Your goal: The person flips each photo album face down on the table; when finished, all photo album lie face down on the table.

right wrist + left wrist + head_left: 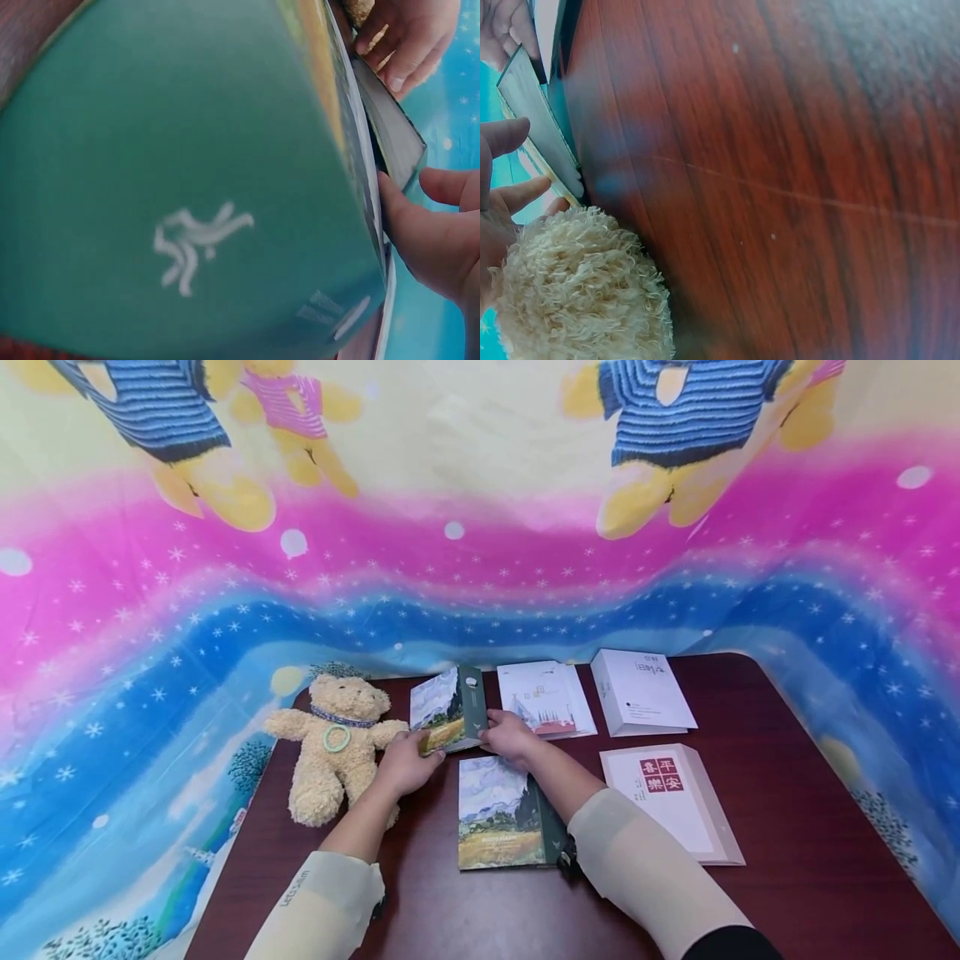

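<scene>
A book with a painted landscape cover and dark green spine [448,710] stands tilted on edge on the dark wooden table [787,827]. My left hand [411,762] grips its lower left corner, and my right hand [508,735] holds its spine side. The right wrist view shows the book's green back [187,187] with a white logo, my right hand's thumb [431,240] at its edge, and the left hand's fingers [405,45] beyond. In the left wrist view, the book's page edge [536,112] sits by my left fingers [506,195].
A cream teddy bear [333,743] sits left of my left hand, its fur [577,292] against my wrist. A second landscape book [498,814] lies flat under my right forearm. Three white books [543,697] [641,692] [671,797] lie to the right. A colourful cloth [480,552] hangs behind.
</scene>
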`<action>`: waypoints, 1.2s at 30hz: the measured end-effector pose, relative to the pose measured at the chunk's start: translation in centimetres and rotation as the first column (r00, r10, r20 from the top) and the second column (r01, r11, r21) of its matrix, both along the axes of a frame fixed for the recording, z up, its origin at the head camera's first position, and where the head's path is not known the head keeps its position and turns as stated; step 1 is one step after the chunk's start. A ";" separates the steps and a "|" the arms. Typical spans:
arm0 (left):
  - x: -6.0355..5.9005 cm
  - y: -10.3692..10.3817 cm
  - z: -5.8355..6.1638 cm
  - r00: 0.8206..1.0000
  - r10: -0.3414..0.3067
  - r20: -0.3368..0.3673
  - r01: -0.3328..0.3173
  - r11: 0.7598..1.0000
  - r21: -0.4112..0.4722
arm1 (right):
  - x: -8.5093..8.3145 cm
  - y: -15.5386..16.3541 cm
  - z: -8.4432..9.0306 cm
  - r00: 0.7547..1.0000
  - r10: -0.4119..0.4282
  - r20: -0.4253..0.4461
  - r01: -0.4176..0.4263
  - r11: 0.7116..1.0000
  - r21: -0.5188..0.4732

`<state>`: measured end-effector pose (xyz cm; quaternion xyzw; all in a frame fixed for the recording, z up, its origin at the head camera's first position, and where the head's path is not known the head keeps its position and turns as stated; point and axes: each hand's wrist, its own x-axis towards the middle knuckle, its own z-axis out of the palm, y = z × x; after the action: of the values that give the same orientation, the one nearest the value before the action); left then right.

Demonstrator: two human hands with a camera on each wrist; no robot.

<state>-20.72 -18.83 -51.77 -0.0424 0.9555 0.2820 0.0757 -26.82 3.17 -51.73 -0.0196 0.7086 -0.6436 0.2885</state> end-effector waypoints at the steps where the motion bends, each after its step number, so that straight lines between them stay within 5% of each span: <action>1: 0.0 0.0 0.0 1.000 -0.001 -0.002 0.001 1.000 -0.003 | 0.1 0.2 0.2 1.000 0.018 -0.014 -0.017 1.000 0.018; 8: 0.3 0.4 0.3 1.000 0.001 -0.008 -0.002 0.999 -0.033 | 0.5 1.5 0.6 0.983 0.123 -0.137 -0.104 0.985 0.140; 28: 0.3 1.2 0.1 1.000 0.016 0.018 -0.015 0.999 -0.052 | 1.3 3.1 0.8 0.978 0.137 -0.156 -0.133 0.990 0.033; 36: 0.3 1.1 0.3 0.999 0.017 -0.033 -0.019 0.999 -0.040 | 1.2 3.9 0.8 0.980 0.120 -0.158 -0.119 0.993 0.016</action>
<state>-20.43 -17.69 -51.48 -0.0479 0.9617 0.2639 0.0569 -25.59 7.02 -50.93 -0.1125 0.7290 -0.6190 0.2695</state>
